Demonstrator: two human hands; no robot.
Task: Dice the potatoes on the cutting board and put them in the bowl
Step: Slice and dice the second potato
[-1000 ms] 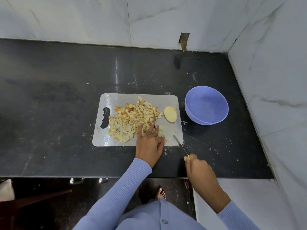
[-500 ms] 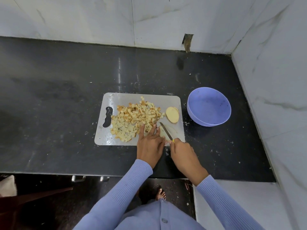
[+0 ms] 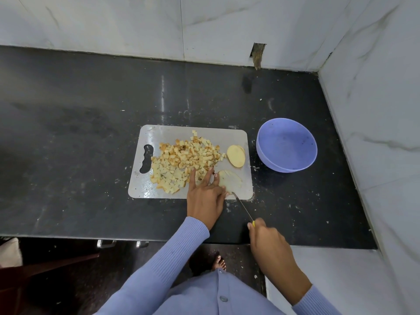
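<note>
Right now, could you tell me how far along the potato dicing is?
Mostly done: a large pile of diced potato lies on the cutting board. In hand: the left hand steadies a potato slice while the right hand holds the knife, its tip at that slice. Left: another potato piece uncut, and the purple bowl holds no potato.

Bare counter (image 3: pixel 91 144) left of cutting board (image 3: pixel 193 130); bowl (image 3: pixel 286 147) crowds right.

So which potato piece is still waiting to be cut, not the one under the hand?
Find the grey cutting board on the black counter, beside the purple bowl. At its right edge, nearest the bowl, lies an oval potato slice, whole and untouched, unlike the heap of cubes.
</note>
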